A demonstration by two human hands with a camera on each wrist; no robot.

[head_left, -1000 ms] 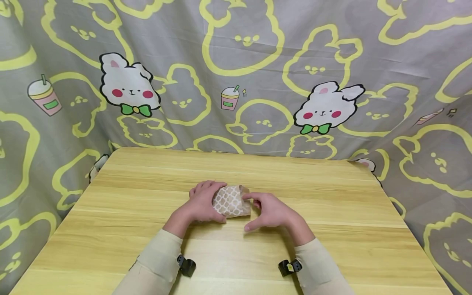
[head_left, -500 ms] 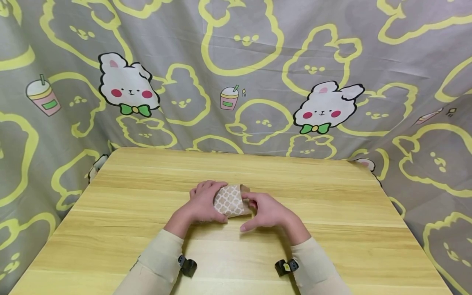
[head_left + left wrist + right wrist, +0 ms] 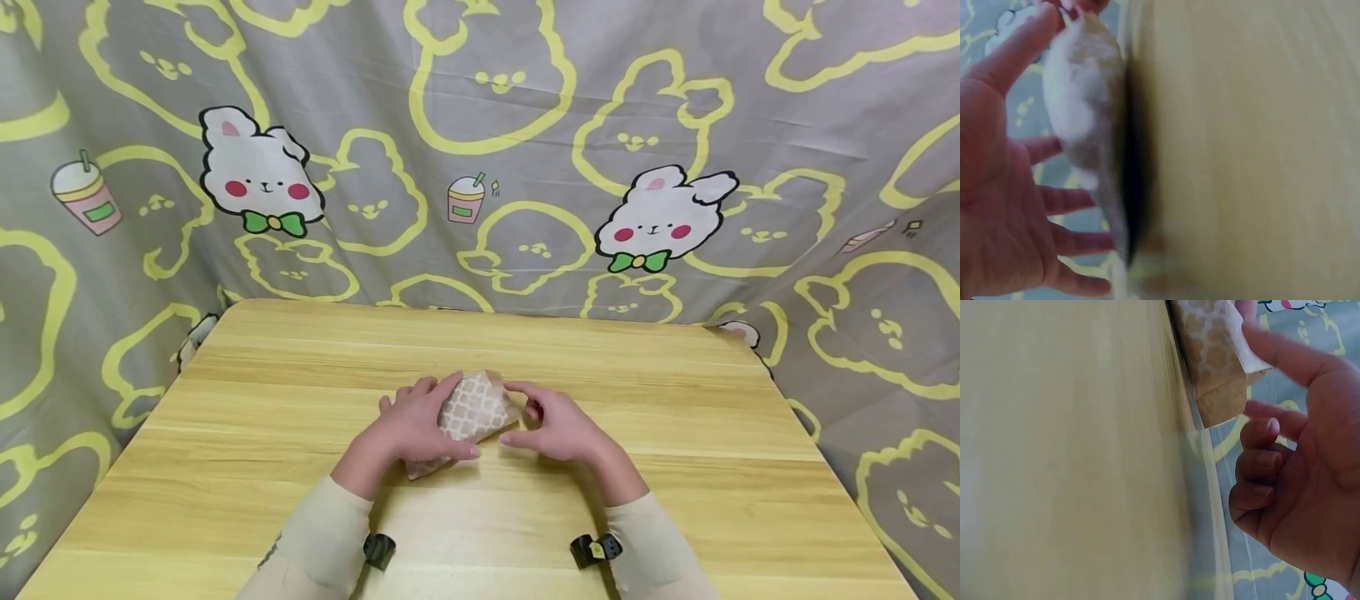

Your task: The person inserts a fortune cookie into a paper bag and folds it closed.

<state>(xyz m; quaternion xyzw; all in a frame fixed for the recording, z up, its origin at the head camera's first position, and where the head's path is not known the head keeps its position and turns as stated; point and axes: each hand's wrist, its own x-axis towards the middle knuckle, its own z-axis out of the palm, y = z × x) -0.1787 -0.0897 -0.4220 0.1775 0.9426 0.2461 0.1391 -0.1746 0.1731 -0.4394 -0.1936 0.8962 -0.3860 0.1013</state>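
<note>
the straight-fingered left hand (image 3: 414, 423) partly hides a patterned packet (image 3: 476, 408). the right hand (image 3: 561, 428), thumb and forefinger parted beside it, grips nothing.

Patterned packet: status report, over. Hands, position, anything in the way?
Left hand over patterned packet, fingers spread. Right hand at its right end, three fingers folded. Packet slanted between them. No obstruction seen.

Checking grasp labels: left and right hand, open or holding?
Left hand: open, fingers spread around the lattice-patterned packet.
Right hand: open, thumb and index finger apart at the packet's edge, others curled.
</note>
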